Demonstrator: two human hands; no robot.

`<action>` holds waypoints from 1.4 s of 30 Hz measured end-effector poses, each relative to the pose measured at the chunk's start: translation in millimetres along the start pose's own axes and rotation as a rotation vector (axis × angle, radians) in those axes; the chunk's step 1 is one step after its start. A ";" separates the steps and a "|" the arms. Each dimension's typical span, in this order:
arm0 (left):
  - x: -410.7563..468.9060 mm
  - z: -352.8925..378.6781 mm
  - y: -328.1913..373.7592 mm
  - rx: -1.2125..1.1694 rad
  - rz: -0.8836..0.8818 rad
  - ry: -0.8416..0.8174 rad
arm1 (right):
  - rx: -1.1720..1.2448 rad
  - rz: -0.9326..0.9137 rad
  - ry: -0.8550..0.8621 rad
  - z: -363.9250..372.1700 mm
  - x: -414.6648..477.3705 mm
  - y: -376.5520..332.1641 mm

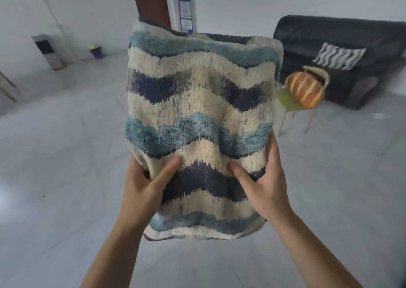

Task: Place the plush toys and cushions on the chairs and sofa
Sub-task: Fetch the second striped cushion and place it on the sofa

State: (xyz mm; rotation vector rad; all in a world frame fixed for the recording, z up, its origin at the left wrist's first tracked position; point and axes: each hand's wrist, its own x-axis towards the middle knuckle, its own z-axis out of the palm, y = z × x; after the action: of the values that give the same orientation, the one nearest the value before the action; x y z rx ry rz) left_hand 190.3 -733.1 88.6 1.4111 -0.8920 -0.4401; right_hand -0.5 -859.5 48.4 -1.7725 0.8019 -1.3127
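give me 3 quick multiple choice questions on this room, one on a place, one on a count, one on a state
1. The round orange pumpkin-shaped plush toy sits:
A on a wooden table
B on a shelf
C on the green-seated thin-legged chair

2. How many cushions lie on the dark grey fabric sofa?
A one
B three
C none

3. The cream, navy and light-blue wavy-striped woven cushion is:
A lying flat on a bed
B gripped by both hands
C pinched by one hand only

Answers:
1 C, the toy rests on the chair's seat, in front of the sofa.
2 A, only the black-and-white wavy-striped cushion leans against its back.
3 B, the left hand and right hand grip its lower sides, thumbs on the front.
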 end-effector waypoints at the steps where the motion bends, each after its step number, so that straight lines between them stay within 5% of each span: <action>1: 16.9 20.3 -9.5 0.020 0.007 0.000 | 0.000 0.006 0.015 -9.0 14.0 16.5; 10: 214.2 235.8 -78.0 -0.035 0.093 -0.207 | -0.141 0.050 0.231 -100.2 184.6 150.8; 23: 370.1 691.6 -107.3 -0.163 0.090 -0.705 | -0.419 0.122 0.703 -385.6 352.7 315.4; 29: 422.1 877.8 -102.1 -0.168 0.057 -0.728 | -0.426 0.204 0.776 -519.9 461.5 400.1; 42: 642.1 1191.1 -160.8 -0.188 -0.090 -0.451 | -0.412 0.287 0.506 -703.8 795.3 623.7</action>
State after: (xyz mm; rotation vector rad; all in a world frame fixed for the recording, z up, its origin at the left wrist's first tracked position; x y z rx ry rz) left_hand -270.4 -2013.2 12.3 1.2000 -1.1163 -0.9114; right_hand -488.2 -1989.6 5.5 -1.5482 1.6427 -1.4908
